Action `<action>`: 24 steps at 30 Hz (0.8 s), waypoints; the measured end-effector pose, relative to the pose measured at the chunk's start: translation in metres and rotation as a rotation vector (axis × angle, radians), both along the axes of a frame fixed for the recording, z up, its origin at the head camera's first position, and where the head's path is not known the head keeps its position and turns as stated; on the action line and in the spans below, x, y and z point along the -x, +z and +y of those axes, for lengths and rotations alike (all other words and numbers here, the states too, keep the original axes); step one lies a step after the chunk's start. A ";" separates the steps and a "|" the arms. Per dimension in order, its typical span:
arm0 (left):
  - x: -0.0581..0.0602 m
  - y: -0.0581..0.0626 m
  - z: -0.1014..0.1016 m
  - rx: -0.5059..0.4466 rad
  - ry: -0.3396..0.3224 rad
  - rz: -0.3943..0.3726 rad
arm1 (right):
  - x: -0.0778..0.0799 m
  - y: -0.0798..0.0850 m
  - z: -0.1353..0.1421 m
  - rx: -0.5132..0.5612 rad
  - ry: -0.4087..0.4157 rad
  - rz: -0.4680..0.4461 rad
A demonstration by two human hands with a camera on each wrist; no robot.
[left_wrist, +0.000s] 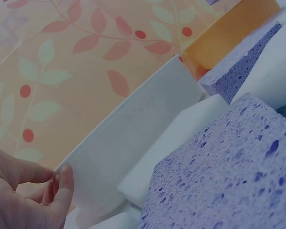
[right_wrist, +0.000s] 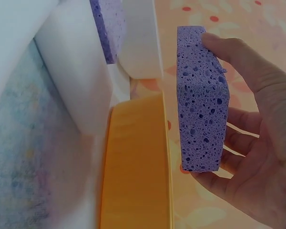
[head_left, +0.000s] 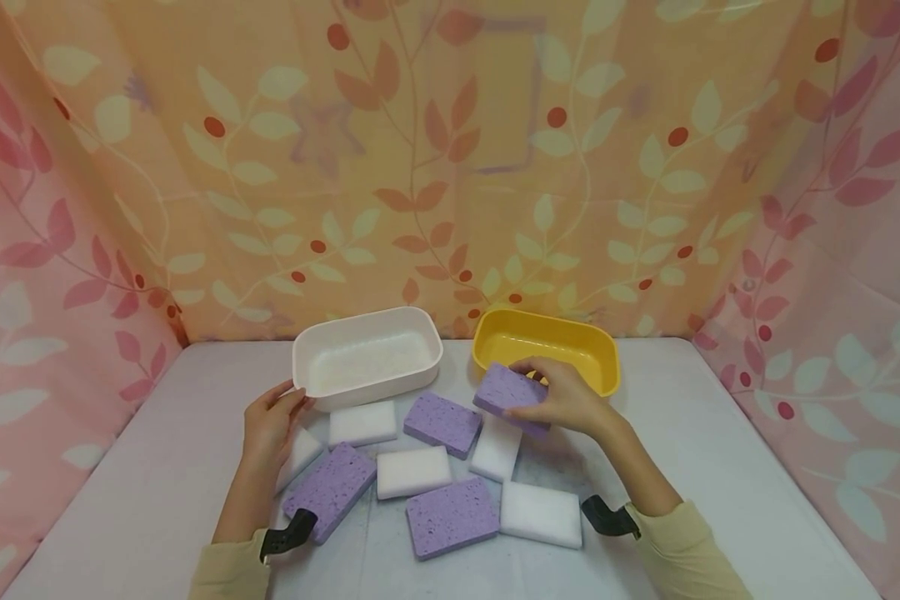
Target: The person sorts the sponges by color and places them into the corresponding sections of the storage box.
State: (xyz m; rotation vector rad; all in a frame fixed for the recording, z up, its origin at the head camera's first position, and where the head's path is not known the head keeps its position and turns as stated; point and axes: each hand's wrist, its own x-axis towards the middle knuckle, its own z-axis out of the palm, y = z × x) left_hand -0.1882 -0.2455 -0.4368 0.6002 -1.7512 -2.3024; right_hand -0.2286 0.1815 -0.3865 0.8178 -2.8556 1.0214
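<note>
My right hand (head_left: pixel 570 398) grips a purple sponge (head_left: pixel 504 390) between thumb and fingers, held up at the near side of the yellow bin (head_left: pixel 607 367). In the right wrist view the same sponge (right_wrist: pixel 202 105) stands on edge in the fingers, apart from the yellow wall. My left hand (head_left: pixel 268 423) pinches the rim of the white bin (head_left: pixel 369 389) at its near left corner; the left wrist view shows thumb and fingertips on that rim. Nearest the left hand lie a partly hidden white sponge (head_left: pixel 305 452) and a purple sponge (head_left: pixel 333 487).
In front of the bins lie more purple sponges (head_left: pixel 452 517) and several white sponges (head_left: pixel 414 472), some touching. A white cloth (head_left: pixel 135 500) covers the table. Patterned curtains (head_left: pixel 420 167) enclose the back and sides. Each wrist bears a black camera mount (head_left: pixel 609 517).
</note>
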 end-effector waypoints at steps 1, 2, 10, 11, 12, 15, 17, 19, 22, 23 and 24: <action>0.000 0.000 0.000 0.002 -0.001 0.001 | 0.000 0.002 -0.002 0.002 -0.002 0.000; 0.000 0.000 0.000 0.003 -0.002 0.000 | 0.001 0.003 -0.004 0.005 -0.002 -0.003; 0.001 -0.002 -0.001 -0.003 -0.001 0.003 | 0.009 0.009 -0.017 0.008 -0.005 -0.010; 0.001 -0.002 -0.001 -0.004 -0.001 0.006 | 0.010 0.009 -0.019 0.009 -0.005 -0.009; 0.001 -0.003 -0.001 -0.005 0.000 0.008 | 0.011 0.009 -0.020 0.010 -0.005 -0.008; 0.001 -0.004 -0.002 -0.017 0.007 0.012 | 0.013 0.010 -0.026 0.021 -0.001 0.002; 0.002 -0.004 -0.002 -0.023 0.008 0.011 | 0.015 0.011 -0.029 0.027 0.000 0.004; 0.002 -0.005 -0.003 -0.028 0.009 0.010 | 0.017 0.012 -0.033 0.030 -0.006 -0.004; 0.003 -0.005 -0.003 -0.028 0.004 0.009 | 0.019 0.013 -0.037 0.023 -0.019 -0.026; 0.003 -0.004 -0.003 -0.026 0.003 0.008 | 0.020 0.014 -0.039 0.019 -0.023 -0.032; 0.003 -0.004 -0.003 -0.024 0.002 0.007 | 0.022 0.014 -0.040 0.015 -0.027 -0.039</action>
